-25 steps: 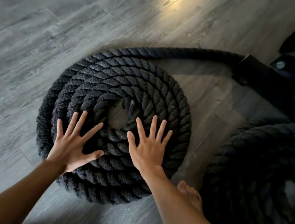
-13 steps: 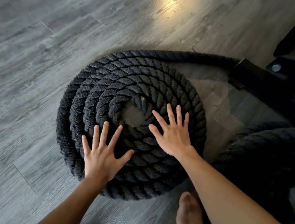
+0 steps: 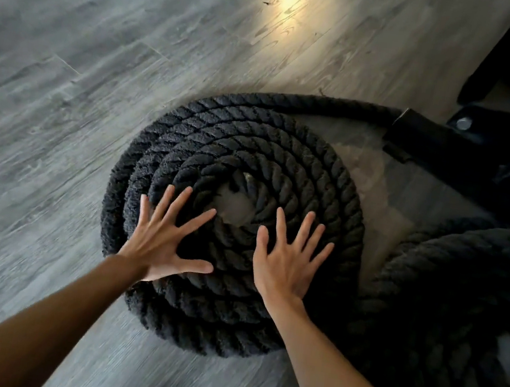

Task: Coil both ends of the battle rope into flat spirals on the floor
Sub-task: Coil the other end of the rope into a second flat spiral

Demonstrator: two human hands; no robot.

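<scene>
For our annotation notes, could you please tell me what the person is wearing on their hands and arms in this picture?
Nothing worn shows in the head view. The left hand and right hand are bare, with no gloves, rings or bandages. The left forearm and right forearm are bare as far as the frame edge, with no sleeve, watch or wristband at either wrist.

rope [image 3: 301,154]: rough twisted fibre, matt | floor [image 3: 63,100]: grey wood-grain, smooth
</scene>
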